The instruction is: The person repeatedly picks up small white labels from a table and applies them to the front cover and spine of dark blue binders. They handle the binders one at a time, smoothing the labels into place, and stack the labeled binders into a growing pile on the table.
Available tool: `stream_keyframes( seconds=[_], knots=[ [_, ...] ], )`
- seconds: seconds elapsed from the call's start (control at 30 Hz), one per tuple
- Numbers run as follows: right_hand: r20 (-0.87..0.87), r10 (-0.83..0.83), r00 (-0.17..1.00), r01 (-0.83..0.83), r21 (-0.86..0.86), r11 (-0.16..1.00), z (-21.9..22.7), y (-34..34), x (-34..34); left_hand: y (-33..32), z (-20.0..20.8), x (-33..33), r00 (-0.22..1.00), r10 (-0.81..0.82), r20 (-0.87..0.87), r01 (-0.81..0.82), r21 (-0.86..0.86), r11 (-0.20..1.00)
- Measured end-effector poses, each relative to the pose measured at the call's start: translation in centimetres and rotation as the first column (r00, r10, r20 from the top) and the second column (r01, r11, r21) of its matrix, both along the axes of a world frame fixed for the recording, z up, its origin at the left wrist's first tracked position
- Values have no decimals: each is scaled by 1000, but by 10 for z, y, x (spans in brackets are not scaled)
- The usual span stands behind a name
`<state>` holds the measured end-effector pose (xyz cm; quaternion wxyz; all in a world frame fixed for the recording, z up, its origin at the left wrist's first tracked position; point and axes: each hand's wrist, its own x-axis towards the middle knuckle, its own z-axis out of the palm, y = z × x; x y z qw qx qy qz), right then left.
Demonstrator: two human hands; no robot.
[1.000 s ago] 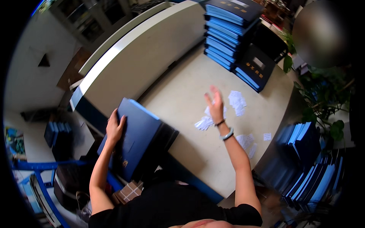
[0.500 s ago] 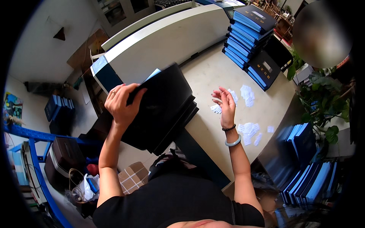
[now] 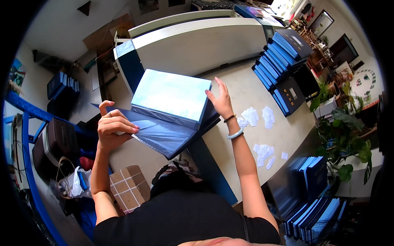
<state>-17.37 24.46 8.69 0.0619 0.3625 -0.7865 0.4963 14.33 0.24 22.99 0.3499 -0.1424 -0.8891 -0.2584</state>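
A dark binder (image 3: pixel 170 133) lies opened on the near left part of the pale table (image 3: pixel 234 164), its cover swung toward me and to the left. A light blue block of sheets (image 3: pixel 170 96) shows inside, and the cover's inner face has a shiny plastic lining. My left hand (image 3: pixel 113 129) pinches the cover's left edge between thumb and fingers. Beside the right edge of the sheets, my right hand (image 3: pixel 220 100) has its fingers apart and holds nothing. Small white paper slips (image 3: pixel 250 117) lie in loose groups to the right, with more slips (image 3: pixel 263 153) nearer me.
A tall stack of dark binders (image 3: pixel 279 57) stands at the table's far right. Beyond the table is a long beige machine (image 3: pixel 201 45). More binders (image 3: pixel 318 217) stand at lower right, below a leafy plant (image 3: pixel 349 127). A cardboard box (image 3: pixel 129 188) sits at lower left.
The binder's black cover has been opened toward me, baring the blue sheets. My left hand has moved lower with the cover; my right hand has come leftward to the sheets' edge.
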Motion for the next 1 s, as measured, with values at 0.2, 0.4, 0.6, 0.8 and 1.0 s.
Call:
stream_keyframes(
  seconds=[0.2, 0.4, 0.6, 0.8, 1.0],
  knots=[
    [375, 162, 913, -266, 245, 932, 6, 22, 2, -5, 2, 24, 986, -143, 88, 141, 23, 990],
    [323, 76, 943, -181, 310, 933, 24, 71, 101, -8, 12, 1, 934, -289, 210, 291, 24, 957],
    [274, -20, 962, -38, 204, 978, 6, 86, 149, -1, 6, -43, 869, -391, 302, 397, 45, 917],
    [320, -29, 947, -21, 151, 988, 2, 89, 153, 0, -2, -59, 879, -369, 302, 390, -10, 921],
    [533, 29, 846, -33, -2, 999, -25, 95, 154, 14, -21, -50, 940, 61, 337, 32, -264, 964]
  ],
)
